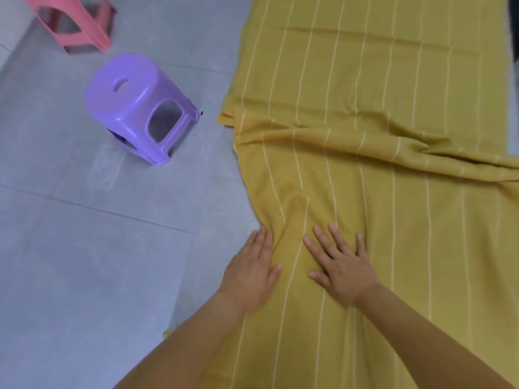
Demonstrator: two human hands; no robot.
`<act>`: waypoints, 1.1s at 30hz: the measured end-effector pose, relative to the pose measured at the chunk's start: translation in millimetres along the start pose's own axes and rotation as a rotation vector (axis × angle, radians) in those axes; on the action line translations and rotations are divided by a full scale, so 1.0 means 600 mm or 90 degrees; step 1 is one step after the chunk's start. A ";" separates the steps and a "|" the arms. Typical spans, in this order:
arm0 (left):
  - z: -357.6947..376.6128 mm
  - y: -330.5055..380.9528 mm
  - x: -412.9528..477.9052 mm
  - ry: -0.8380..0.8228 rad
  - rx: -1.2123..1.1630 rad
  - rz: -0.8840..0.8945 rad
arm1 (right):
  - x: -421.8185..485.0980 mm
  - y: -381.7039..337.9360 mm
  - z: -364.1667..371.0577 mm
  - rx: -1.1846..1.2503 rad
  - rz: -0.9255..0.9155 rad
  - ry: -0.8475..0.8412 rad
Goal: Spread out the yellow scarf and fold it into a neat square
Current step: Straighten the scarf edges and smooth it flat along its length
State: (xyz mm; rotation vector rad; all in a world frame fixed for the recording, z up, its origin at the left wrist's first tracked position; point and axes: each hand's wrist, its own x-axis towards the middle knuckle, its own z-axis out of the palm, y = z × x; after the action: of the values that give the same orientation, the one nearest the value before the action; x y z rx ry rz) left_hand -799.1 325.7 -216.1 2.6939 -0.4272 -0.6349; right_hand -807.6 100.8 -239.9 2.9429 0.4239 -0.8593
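Now | yellow scarf (365,192) on floor (84,248), ridge across middle | left hand (250,272), right hand (341,265) flat, fingers straight, pressing near edge — sweep outward evenly, flatten ridge before folding.

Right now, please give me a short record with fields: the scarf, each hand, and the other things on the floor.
cloth: yellow scarf with thin white stripes, lying on the floor
wrinkles: a bunched ridge across the middle
left hand: flat, at the scarf's left edge
right hand: flat, fingers spread, pressing on the scarf
nearby: purple stool and pink stool, left of the scarf
progress: not yet folded
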 end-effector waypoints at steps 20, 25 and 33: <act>-0.070 0.001 0.093 0.164 -0.120 -0.156 | -0.032 0.002 0.010 0.054 0.036 -0.044; -0.120 -0.036 0.109 0.175 -0.188 -0.185 | -0.038 -0.037 -0.022 0.226 0.086 0.042; -0.199 -0.094 0.268 0.211 -0.391 -0.261 | 0.030 -0.121 -0.110 0.365 0.175 0.205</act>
State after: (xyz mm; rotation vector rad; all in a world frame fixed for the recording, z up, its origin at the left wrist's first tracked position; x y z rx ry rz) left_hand -593.1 348.8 -197.6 2.2237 0.3642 -0.3292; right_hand -778.6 182.8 -191.5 3.5527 -0.2735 -0.5399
